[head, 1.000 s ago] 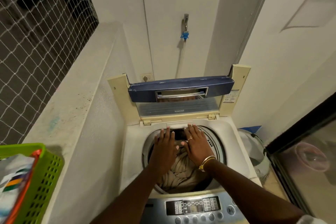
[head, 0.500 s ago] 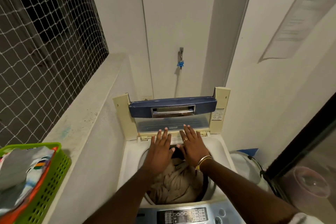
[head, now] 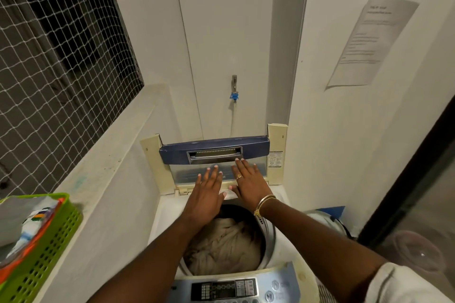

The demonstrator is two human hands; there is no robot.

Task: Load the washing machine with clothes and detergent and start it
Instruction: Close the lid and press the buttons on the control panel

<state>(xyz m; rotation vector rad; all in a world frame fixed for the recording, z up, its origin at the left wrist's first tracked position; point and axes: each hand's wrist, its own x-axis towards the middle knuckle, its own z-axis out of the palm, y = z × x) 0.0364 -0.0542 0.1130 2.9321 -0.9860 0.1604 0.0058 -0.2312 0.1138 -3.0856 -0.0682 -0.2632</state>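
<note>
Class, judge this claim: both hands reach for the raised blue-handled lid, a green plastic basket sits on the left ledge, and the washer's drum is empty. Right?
Not empty: the head view shows beige clothes in the steel drum. The left hand, right hand, blue-handled lid and green plastic basket are as stated.

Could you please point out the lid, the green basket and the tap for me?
lid (head: 214,144): head view, on its blue bar.
basket (head: 49,248): head view, on its green side wall.
tap (head: 234,81): head view, on its metal body.
</note>
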